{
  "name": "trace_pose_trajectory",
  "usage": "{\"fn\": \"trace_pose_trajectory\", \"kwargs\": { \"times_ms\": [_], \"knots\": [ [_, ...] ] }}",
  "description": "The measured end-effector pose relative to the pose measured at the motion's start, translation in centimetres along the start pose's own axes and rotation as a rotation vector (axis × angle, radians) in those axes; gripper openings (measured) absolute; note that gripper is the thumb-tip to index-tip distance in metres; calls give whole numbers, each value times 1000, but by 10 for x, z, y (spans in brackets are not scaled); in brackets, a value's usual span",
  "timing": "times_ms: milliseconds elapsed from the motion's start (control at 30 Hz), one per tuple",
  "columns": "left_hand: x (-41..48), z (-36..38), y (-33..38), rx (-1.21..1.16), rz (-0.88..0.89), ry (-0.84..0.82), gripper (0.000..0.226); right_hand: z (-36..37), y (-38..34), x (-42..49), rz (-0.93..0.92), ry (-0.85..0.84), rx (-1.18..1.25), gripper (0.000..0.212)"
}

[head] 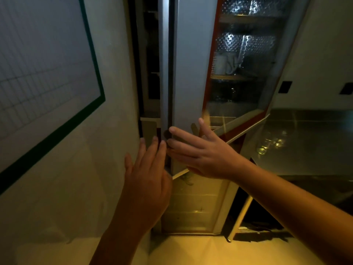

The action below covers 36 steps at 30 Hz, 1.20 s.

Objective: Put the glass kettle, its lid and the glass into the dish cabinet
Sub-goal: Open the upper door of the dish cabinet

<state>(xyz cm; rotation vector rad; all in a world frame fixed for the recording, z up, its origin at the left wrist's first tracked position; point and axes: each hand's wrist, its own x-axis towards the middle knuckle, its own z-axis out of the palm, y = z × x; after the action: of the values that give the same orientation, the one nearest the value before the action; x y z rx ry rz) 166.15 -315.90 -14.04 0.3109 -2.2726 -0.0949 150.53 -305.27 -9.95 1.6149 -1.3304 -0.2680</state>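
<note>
Both left hand [147, 180] and right hand [206, 157] touch cabinet door [189, 73]; glassware [271, 144] nearby.

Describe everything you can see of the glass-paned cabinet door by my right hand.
The cabinet door hangs upright, seen from below: a wide grey, metal-looking frame around a dotted glass pane with reddish trim. Shelves and white cups show dimly through it. The right hand lies flat-fingered on its lower corner. The left hand has its fingertips at the dark gap beside it.
</note>
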Motion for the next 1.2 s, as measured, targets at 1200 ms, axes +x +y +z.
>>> {"fn": "trace_pose_trajectory", "kwargs": {
  "times_ms": [1200],
  "knots": [
    [10,5,26,-26,185,-51,64,-67,-31,-39,237,-149,-135,41]
  ]
}}
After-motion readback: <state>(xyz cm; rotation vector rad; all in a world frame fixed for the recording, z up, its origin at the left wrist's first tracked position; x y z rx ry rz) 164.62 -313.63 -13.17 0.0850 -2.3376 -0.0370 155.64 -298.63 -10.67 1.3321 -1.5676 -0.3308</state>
